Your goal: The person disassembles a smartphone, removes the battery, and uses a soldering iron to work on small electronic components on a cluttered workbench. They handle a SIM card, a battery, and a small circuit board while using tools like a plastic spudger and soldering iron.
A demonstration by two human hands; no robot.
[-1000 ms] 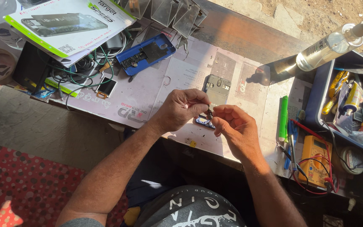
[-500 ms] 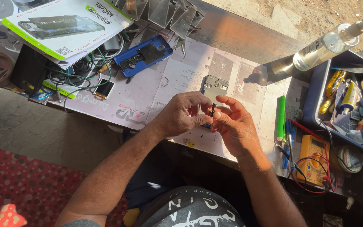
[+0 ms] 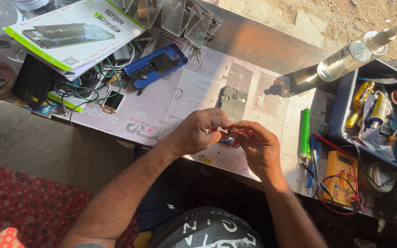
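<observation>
Both hands met over the surface point(image 3: 263, 96); the left hand point(image 3: 197, 133) and right hand point(image 3: 259, 146) pinched a small part point(image 3: 228, 139) between their fingertips, just below the opened phone point(image 3: 232, 103); the fitting step seemed in hand; the next move likely called for fine alignment.

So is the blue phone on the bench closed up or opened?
Opened. The blue phone lies flat with its back cover off, its dark inner parts and board showing. Neither hand touches it.
</observation>
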